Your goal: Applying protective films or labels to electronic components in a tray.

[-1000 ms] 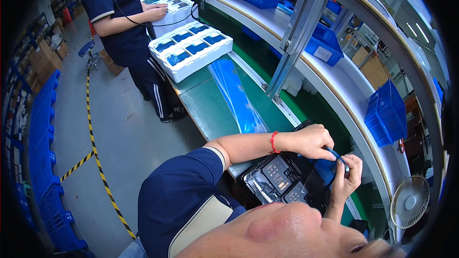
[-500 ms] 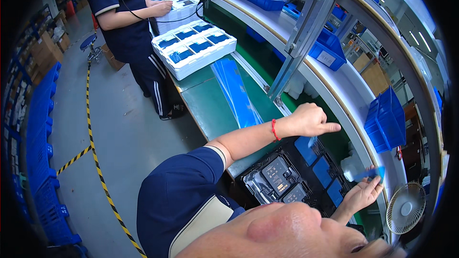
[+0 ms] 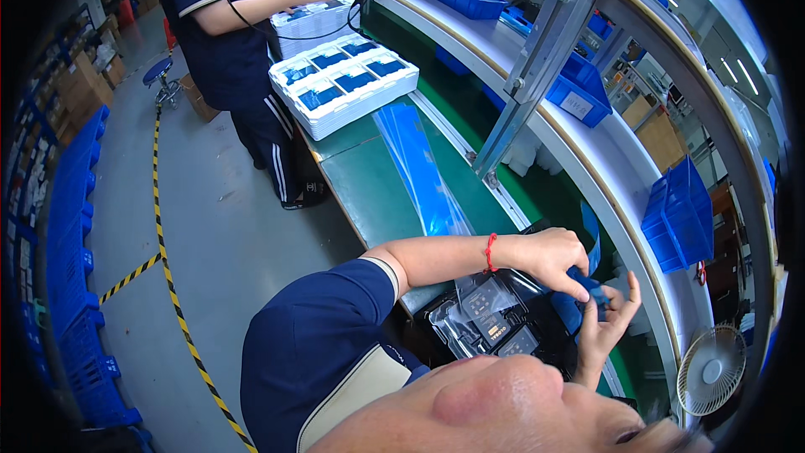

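Observation:
My left hand (image 3: 555, 258), with a red cord on its wrist, reaches in over a black tray (image 3: 436, 306). Its thumb and fingers pinch a small dark blue piece (image 3: 592, 288). On the other side, my right hand (image 3: 605, 329) grips the same piece between thumb and fingers, with one finger sticking up. Just behind the hands stands a curved strip of blue film (image 3: 592, 233); what holds it is hidden. In the tray lie black rectangular modules (image 3: 485, 302) with pale print, and my hands cover part of its right side.
Long blue film sheets (image 3: 411, 159) lie on the green bench (image 3: 352, 189). Beyond them are stacked white trays (image 3: 335, 122) with dark blue pieces, and a co-worker (image 3: 222, 42). A metal post (image 3: 537, 67), a blue bin (image 3: 677, 214) and a fan (image 3: 711, 369) stand close by.
My left hand has come down and my right hand has moved in from the right, so they meet at the blue piece. The co-worker's hand has shifted right over the far trays.

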A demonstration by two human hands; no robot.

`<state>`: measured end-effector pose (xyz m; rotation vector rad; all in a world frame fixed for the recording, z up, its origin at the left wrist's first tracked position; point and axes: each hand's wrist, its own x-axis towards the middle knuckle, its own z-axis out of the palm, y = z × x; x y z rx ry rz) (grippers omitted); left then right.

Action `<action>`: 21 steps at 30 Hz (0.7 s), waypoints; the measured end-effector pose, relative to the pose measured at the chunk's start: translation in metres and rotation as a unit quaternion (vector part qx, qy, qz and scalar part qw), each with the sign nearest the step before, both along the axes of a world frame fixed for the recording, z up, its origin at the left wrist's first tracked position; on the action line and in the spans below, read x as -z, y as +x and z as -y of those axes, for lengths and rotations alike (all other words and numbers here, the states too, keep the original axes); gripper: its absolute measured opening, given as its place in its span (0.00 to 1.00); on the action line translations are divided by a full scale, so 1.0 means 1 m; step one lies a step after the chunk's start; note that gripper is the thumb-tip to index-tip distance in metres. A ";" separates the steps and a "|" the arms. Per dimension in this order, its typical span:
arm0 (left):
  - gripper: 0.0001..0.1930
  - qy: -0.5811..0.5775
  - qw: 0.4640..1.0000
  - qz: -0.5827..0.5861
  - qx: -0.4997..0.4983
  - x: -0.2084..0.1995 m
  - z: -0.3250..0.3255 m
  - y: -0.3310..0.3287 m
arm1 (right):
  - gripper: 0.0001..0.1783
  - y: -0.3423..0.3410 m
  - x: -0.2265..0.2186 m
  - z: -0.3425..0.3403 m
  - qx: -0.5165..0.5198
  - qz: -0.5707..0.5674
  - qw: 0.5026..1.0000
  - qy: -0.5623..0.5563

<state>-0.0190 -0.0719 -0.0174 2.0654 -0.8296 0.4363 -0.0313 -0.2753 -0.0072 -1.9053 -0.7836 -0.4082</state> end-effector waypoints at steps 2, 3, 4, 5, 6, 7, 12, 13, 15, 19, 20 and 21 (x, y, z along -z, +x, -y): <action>0.24 0.022 1.000 0.008 0.019 -0.002 0.001 -0.001 | 0.39 -0.003 0.000 -0.002 0.005 0.010 1.000 -0.027; 0.24 0.022 1.000 0.009 0.018 -0.001 0.002 -0.001 | 0.39 -0.002 0.002 -0.001 -0.009 0.008 0.999 -0.040; 0.21 0.032 0.999 0.017 0.016 0.001 0.003 0.000 | 0.39 -0.001 0.003 -0.001 -0.024 0.006 0.998 -0.052; 0.18 0.042 0.999 0.025 0.011 0.002 0.003 -0.001 | 0.38 -0.003 0.002 -0.002 -0.013 0.003 0.998 -0.068; 0.18 0.041 0.999 0.026 0.006 0.003 0.003 -0.002 | 0.38 -0.003 0.002 -0.003 -0.017 0.005 0.997 -0.069; 0.16 0.037 0.999 0.024 0.004 0.002 0.004 -0.004 | 0.37 -0.002 0.002 -0.004 -0.014 0.012 0.997 -0.069; 0.14 0.029 0.996 0.058 -0.059 0.002 0.001 -0.003 | 0.23 0.010 0.009 0.002 0.004 -0.072 0.997 -0.002; 0.14 0.021 0.994 0.072 -0.080 0.002 -0.001 -0.003 | 0.13 0.013 0.010 0.002 0.008 -0.111 0.993 0.038; 0.14 0.028 0.992 0.083 -0.095 0.000 -0.003 -0.001 | 0.07 0.024 0.018 0.015 -0.008 -0.142 0.988 0.067; 0.14 0.043 0.987 0.101 -0.114 -0.003 -0.007 -0.002 | 0.05 0.027 0.021 0.013 -0.013 -0.155 0.983 0.096; 0.14 0.051 0.987 0.102 -0.109 -0.004 -0.008 -0.004 | 0.05 0.026 0.020 0.010 -0.018 -0.154 0.984 0.091; 0.15 0.049 0.987 0.107 -0.114 -0.003 -0.007 -0.005 | 0.05 0.026 0.019 0.008 -0.009 -0.169 0.980 0.100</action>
